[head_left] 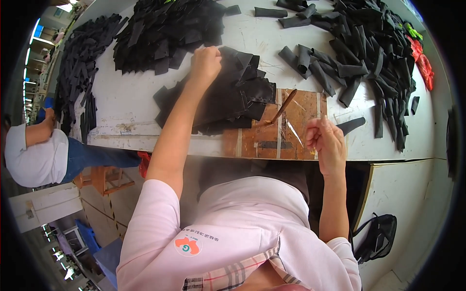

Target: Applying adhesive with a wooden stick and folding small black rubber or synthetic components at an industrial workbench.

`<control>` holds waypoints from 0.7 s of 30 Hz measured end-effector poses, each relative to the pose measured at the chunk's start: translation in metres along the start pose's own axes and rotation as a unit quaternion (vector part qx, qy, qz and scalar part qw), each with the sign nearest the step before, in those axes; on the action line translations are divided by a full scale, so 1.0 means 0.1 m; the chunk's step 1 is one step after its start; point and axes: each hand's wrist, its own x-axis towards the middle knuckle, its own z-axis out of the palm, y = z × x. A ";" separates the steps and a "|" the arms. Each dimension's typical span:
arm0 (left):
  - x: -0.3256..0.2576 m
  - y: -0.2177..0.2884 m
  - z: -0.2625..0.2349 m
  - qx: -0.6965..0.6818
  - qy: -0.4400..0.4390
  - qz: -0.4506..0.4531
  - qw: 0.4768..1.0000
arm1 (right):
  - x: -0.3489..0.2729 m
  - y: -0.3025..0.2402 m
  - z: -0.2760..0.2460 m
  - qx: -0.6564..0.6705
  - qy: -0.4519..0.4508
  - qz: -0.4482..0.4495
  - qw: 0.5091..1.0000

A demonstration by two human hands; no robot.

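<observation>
My left hand (206,64) reaches far forward over the table, its fingers closed at the far edge of a loose stack of black fabric pieces (221,99). What its fingertips grip is hidden. My right hand (326,143) is raised at the right end of a worn wooden board (266,144), its fingers loosely curled and apart, with nothing visible in them. A dark fabric tube (351,126) shows just right of it, partly behind the hand. Between my hands, a brown pointed rod (284,107) stands slanted on the board.
Black fabric pieces (167,31) are heaped at the far left, with strips (82,63) beyond. Rolled fabric tubes (361,63) cover the right side. Red plastic (422,63) lies at the right edge. A person in a white shirt (39,155) works at left; a black bag (376,237) hangs lower right.
</observation>
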 end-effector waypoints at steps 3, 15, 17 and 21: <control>-0.19 0.16 -0.28 -0.001 0.189 0.056 0.980 | -0.14 -0.01 0.24 -0.118 -0.094 -0.013 0.988; -1.62 1.09 -0.63 -0.831 -0.045 -0.175 0.526 | -0.12 0.13 0.82 -0.011 -0.077 -0.136 0.988; -1.68 1.08 -0.64 -0.835 -0.062 -0.152 0.524 | -0.18 0.02 0.80 0.002 -0.059 -0.125 0.990; -1.52 0.99 -0.81 -0.793 -0.088 -0.127 0.589 | -0.18 -0.13 0.62 -0.171 -0.156 -0.120 0.965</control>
